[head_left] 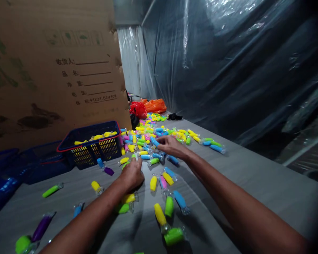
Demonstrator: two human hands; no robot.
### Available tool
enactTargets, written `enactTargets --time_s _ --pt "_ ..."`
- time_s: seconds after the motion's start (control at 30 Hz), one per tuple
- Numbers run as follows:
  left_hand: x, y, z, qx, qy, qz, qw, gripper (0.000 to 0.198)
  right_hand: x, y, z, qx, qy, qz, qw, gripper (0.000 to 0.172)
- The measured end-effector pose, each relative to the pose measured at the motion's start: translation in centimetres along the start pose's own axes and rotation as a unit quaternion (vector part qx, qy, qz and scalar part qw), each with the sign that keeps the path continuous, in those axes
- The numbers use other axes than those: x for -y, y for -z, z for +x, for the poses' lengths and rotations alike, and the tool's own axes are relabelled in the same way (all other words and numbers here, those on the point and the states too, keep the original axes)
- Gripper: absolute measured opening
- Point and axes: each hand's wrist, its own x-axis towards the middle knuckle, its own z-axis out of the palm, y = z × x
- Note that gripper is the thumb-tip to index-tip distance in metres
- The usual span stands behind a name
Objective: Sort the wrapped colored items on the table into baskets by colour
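Many small wrapped pieces in yellow, blue, green, pink and purple lie on the grey table (201,225). My right hand (172,146) pinches a blue wrapped piece (154,141) at the near edge of the pile. Lower and to the left, my left hand (132,173) is closed, with clear wrapper showing at its fingertips; the piece itself is hidden. A yellow piece (129,198) and a green piece (123,208) lie beside my left wrist. Nearer to me are a blue piece (180,199) and a yellow piece (159,214).
A dark blue basket (95,151) with a red rim holds yellow pieces at the left. Behind it stands a large cardboard box (55,70). Red (138,110) and orange bags (155,106) lie at the back. Plastic sheeting (214,70) hangs along the right.
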Motion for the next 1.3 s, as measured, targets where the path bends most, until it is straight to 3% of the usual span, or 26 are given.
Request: enactTargets --time_s 0.13,0.37,0.5,0.67,0.83,1.0,1.3 --pt "0.9 -0.1 1.3 -0.028 -0.011 -0.042 0.999 0.022 -2.2 -0.1 0.1 -0.004 -0.017 -0.028 0.999 0.016" --pt "0.9 -0.8 5.1 -0.124 -0.034 -0.106 0.986 0.023 -1.3 -2.8 1.0 0.052 -0.024 -0.117 0.991 0.028" --pt "0.0 -1.3 6.4 -0.088 -0.081 -0.072 0.99 0.033 -0.9 -3.2 1.4 0.083 -0.019 -0.153 0.985 0.027" --pt "-0.9 -1.4 6.6 -0.029 -0.101 -0.004 0.994 0.036 -1.4 -3.4 1.1 0.075 -0.032 -0.153 0.985 0.028" --pt "-1.3 -1.2 6.8 -0.003 -0.107 0.024 0.994 0.033 -2.4 -3.7 0.9 0.065 -0.036 -0.099 0.992 0.033" --pt "-1.2 -1.3 6.5 -0.037 -0.099 0.006 0.994 0.03 -2.7 -3.5 0.9 0.039 -0.002 -0.018 0.999 0.035" --pt "1.7 -0.8 3.4 -0.083 -0.036 -0.048 0.995 0.016 0.8 -3.4 2.0 -0.017 0.03 0.212 0.977 0.036"
